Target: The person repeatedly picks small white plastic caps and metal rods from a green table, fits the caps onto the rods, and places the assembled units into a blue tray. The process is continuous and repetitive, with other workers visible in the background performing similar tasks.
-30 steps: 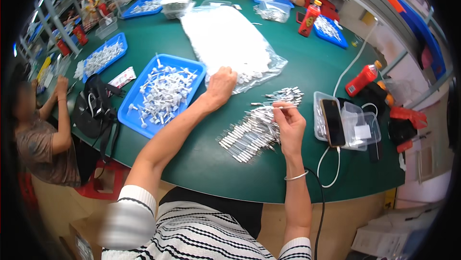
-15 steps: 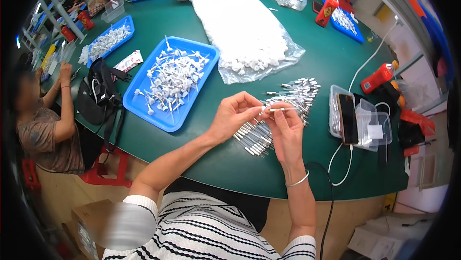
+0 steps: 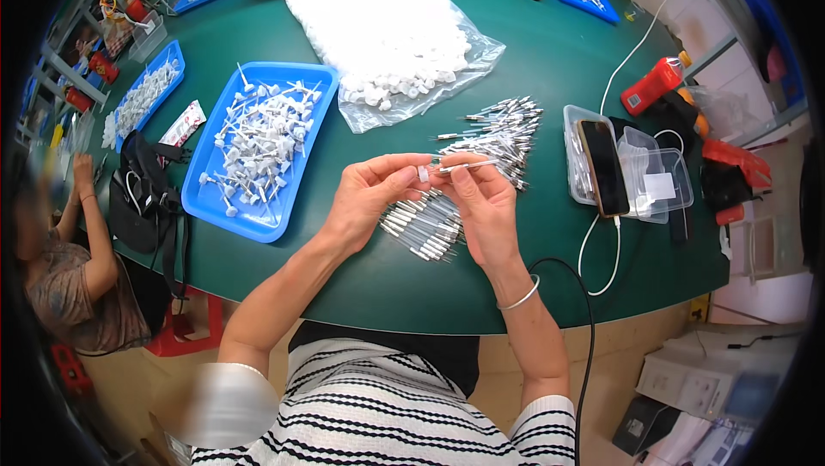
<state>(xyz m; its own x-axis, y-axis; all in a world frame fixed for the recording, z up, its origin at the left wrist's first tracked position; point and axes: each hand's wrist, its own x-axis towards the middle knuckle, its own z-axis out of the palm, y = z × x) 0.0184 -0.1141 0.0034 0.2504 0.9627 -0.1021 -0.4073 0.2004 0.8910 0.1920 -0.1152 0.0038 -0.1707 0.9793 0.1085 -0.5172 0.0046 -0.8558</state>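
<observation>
My left hand (image 3: 365,199) pinches a small white plastic cap (image 3: 423,174) between thumb and fingertips. Close beside it, my right hand (image 3: 483,208) is closed on a thin metal-tipped rod (image 3: 471,165), whose inner end points at the cap. Whether the two parts touch, I cannot tell. Under and beyond my hands lie a loose heap of similar rods (image 3: 507,126) and a neater row of rods (image 3: 421,229). To the left, a blue tray (image 3: 196,187) holds many rods with white caps fitted. Behind my hands lies a large clear bag (image 3: 361,118) full of white caps.
At right, a phone (image 3: 603,169) leans on clear plastic boxes (image 3: 670,165), with a white cable (image 3: 583,260) beside them. A red bottle (image 3: 651,88) lies behind. At left are a black bag (image 3: 142,182), another blue tray (image 3: 176,58) and a seated person (image 3: 82,285).
The view has shifted, so the table's things sit further left and higher. My hands still hold the cap and rod close together; the cap shows more plainly now.
</observation>
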